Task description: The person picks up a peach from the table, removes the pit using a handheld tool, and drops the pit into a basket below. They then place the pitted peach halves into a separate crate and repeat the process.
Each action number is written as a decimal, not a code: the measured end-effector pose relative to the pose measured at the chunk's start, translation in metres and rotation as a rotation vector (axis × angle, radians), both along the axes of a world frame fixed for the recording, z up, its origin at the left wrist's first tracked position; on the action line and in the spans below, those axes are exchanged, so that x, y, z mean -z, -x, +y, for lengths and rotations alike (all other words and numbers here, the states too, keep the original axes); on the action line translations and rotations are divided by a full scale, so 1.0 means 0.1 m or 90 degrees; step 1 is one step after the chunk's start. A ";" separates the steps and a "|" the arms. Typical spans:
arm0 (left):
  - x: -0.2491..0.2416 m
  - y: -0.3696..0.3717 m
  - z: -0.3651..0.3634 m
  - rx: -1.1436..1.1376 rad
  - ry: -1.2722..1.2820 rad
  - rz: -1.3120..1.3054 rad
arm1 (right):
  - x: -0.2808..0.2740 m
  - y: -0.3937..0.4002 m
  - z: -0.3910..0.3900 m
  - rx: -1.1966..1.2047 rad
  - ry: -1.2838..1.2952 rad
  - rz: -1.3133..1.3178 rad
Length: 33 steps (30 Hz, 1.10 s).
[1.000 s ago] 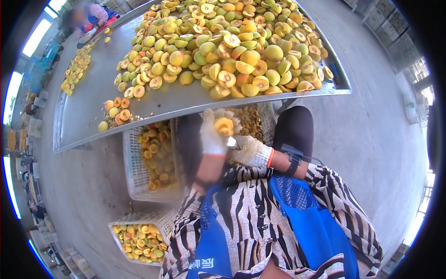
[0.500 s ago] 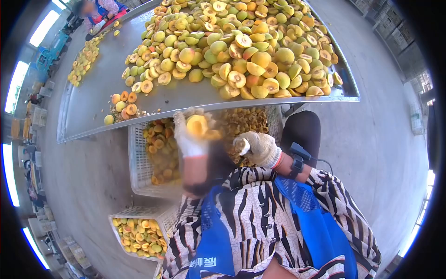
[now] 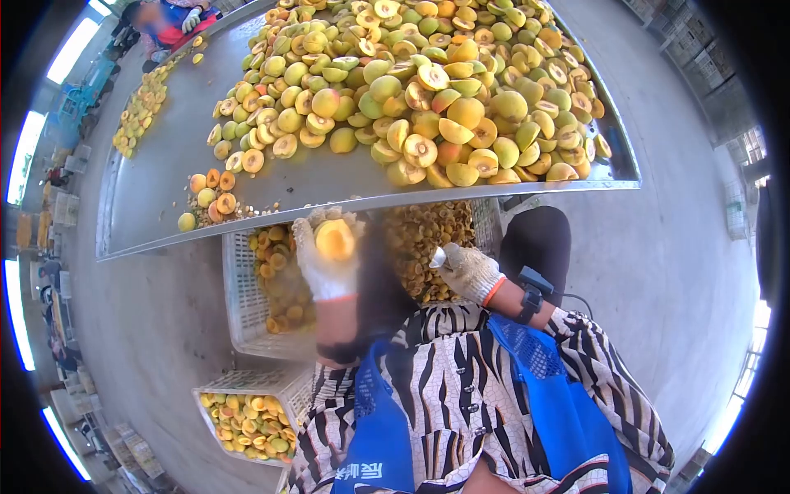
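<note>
My left hand [image 3: 323,259], in a dirty white knit glove, holds an orange-yellow fruit half [image 3: 335,240] with its hollow cut face up, just below the metal table's front edge. My right hand [image 3: 469,274], gloved too, is closed around a small white tool [image 3: 439,258] whose tip sticks out to the left. Below and between the hands is a container of brown, shrivelled-looking pieces [image 3: 428,239]. A white crate [image 3: 242,288] with orange fruit halves stands under and left of my left hand. On the table lies a big heap of cut fruit [image 3: 395,99].
The metal table [image 3: 313,177] has a raised rim along its front edge. A small cluster of orange halves [image 3: 216,196] lies at its left front. A second crate [image 3: 288,387] of fruit stands lower left. Another person [image 3: 169,25] is at the table's far left.
My left hand has moved slightly left and down with the fruit half, which now shows more clearly. My right hand has shifted slightly right and down. The other person's gloved hand has moved up.
</note>
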State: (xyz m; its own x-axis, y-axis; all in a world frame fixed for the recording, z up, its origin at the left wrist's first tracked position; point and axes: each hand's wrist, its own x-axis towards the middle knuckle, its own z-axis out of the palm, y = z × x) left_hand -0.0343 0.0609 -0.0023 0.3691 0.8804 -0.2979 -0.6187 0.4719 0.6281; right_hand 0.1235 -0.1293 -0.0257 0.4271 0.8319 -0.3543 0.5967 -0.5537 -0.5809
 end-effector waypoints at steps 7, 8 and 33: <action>0.21 0.83 0.87 -0.281 -0.254 0.555 | -0.13 -0.09 0.09 0.072 -0.028 0.098; 0.27 0.86 1.01 -0.299 -0.289 0.637 | -0.14 -0.10 0.12 0.073 -0.044 0.106; 0.42 -0.64 1.34 0.290 -0.280 0.373 | -0.44 -0.17 -0.18 0.167 -0.089 0.096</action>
State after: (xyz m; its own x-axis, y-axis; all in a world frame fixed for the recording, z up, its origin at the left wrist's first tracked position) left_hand 0.0300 0.1945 -0.0445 0.6075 0.7641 -0.2168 0.0520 0.2342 0.9708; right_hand 0.1401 -0.1468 0.0181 0.5848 0.7457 -0.3193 0.3464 -0.5855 -0.7329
